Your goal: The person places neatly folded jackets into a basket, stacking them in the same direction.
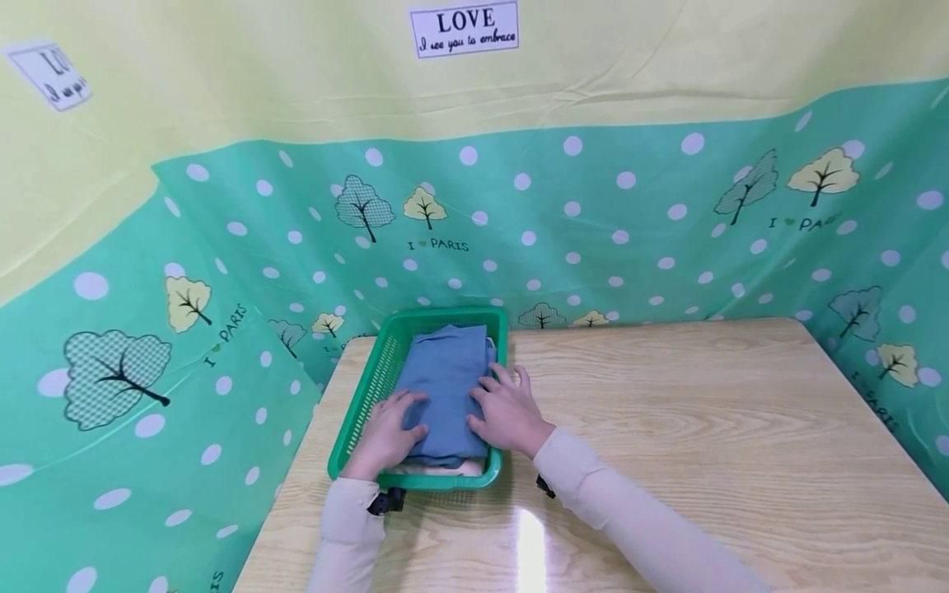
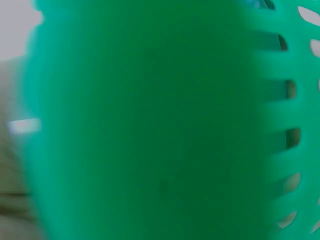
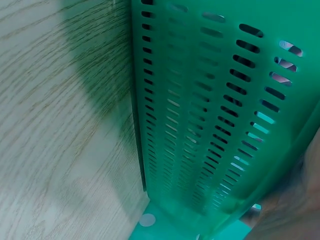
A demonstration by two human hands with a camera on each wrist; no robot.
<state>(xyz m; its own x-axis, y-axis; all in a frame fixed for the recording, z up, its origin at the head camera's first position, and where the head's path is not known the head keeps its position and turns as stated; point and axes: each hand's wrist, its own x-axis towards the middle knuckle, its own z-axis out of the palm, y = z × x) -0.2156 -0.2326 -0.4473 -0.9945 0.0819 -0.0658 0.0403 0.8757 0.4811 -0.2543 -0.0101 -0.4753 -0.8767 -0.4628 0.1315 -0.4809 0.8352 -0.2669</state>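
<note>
A folded blue cloth (image 1: 448,379) lies on top in a green plastic basket (image 1: 348,436), its layered edges showing at the front and right. Pale fabric (image 1: 470,468) peeks out beneath it at the near end. My left hand (image 1: 389,432) reaches over the near left rim and touches the cloth's left edge, thumb and fingers spread apart. On the opposite side my right hand (image 1: 507,412) crosses the right rim, fingertips on the cloth's right edge. The left wrist view is filled by blurred basket wall; the right wrist view shows the slotted side (image 3: 215,100) and part of the hand.
The basket stands at the left end of a light wooden table (image 1: 667,412), close to the back. A green and yellow printed curtain (image 1: 519,222) hangs behind the table and along both sides. Dark wrist camera mounts sit below both sleeves, near the basket's front.
</note>
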